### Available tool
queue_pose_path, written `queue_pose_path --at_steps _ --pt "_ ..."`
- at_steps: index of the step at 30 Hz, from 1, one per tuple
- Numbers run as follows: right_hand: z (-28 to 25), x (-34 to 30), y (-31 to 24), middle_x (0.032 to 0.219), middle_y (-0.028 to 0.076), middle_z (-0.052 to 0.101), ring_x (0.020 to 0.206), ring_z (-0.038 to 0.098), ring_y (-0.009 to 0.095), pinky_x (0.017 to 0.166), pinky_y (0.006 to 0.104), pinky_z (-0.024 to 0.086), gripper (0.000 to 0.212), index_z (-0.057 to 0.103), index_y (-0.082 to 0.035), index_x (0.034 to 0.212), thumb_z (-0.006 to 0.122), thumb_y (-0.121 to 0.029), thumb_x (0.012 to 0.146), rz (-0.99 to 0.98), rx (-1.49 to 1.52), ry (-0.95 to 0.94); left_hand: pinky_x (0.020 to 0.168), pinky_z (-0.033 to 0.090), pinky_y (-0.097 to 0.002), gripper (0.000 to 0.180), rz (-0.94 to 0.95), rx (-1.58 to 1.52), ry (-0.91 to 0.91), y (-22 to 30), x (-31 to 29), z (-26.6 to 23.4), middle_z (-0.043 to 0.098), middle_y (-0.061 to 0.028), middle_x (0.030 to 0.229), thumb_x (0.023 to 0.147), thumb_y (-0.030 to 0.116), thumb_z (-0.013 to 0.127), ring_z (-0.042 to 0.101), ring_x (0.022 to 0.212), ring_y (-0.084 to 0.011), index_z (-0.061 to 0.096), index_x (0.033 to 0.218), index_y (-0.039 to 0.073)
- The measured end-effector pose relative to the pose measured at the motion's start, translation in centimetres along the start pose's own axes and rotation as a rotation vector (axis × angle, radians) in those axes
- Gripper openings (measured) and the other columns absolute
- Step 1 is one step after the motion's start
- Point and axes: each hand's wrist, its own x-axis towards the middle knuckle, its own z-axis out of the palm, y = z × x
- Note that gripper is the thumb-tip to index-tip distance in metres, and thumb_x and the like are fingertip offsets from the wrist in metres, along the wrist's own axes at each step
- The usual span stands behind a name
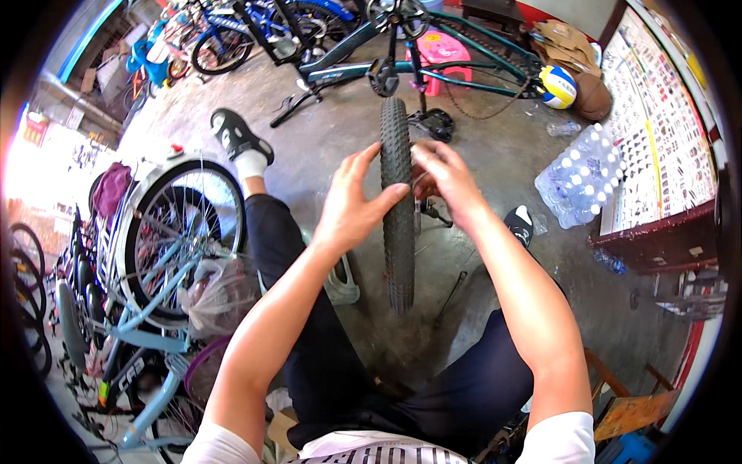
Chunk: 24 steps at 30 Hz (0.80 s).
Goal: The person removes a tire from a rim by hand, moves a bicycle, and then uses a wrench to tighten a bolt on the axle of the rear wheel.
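Between my knees a bicycle wheel with a black knobbly tyre (397, 240) stands upright, seen nearly edge-on. My left hand (355, 197) grips it from the left, the thumb lying on the tread and the fingers along the sidewall. On the other side, my right hand (450, 184) has its fingers bent and drawn together beside the rim and spokes. What those fingertips hold, if anything, is hidden. Just beyond the wheel is a dark green bicycle frame (348, 46), its black saddle (433, 124) low at the floor.
A pale blue bicycle (158, 336) with a wheel crowds my left side. Shrink-wrapped bottles (580, 176) stand at the right, near a ball (557, 87) and a pink stool (442, 51). A thin rod-like tool (452, 296) lies on the floor by my right leg.
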Motion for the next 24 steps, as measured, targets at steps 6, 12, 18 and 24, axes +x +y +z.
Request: queue_pose_path --at_steps 6,12,18,24 --pt "-6.4 2.3 9.1 0.082 0.007 0.068 0.061 0.062 0.016 0.056 0.0310 0.049 0.038 0.065 -0.003 0.111 0.068 -0.038 0.098 0.045 -0.314 0.207 0.102 0.049 -0.0346 0.072 -0.123 -0.198 0.044 0.2 -2.6 0.9 0.053 -0.0149 0.149 0.098 0.022 0.074 0.050 0.135 -0.0224 0.039 0.160 0.010" --pt "-9.8 1.1 21.1 0.069 0.005 0.062 0.054 0.058 0.016 0.046 0.0315 0.043 0.044 0.065 -0.002 0.093 0.068 -0.046 0.097 0.266 -0.098 0.504 0.101 0.049 -0.0339 0.073 -0.131 -0.273 0.027 0.4 -4.7 3.1 0.054 -0.0134 0.146 0.099 0.020 0.072 0.053 0.131 -0.0201 0.036 0.163 0.014" --pt "-6.0 2.0 20.6 0.071 0.004 0.060 0.054 0.056 0.014 0.046 0.0309 0.043 0.047 0.065 -0.002 0.096 0.069 -0.049 0.096 0.370 -0.077 0.461 0.099 0.049 -0.0322 0.073 -0.146 -0.384 0.033 0.6 -5.1 2.6 0.055 -0.0129 0.139 0.101 0.021 0.070 0.057 0.118 -0.0152 0.033 0.165 0.016" --pt "-6.3 2.4 20.9 0.073 0.003 0.061 0.054 0.054 0.014 0.050 0.0308 0.044 0.033 0.066 -0.003 0.100 0.067 -0.036 0.100 0.181 -0.028 0.396 0.100 0.047 -0.0317 0.072 -0.209 -0.401 -0.007 1.1 -5.1 2.9 0.053 -0.0126 0.137 0.102 0.023 0.070 0.056 0.112 -0.0144 0.033 0.165 0.023"
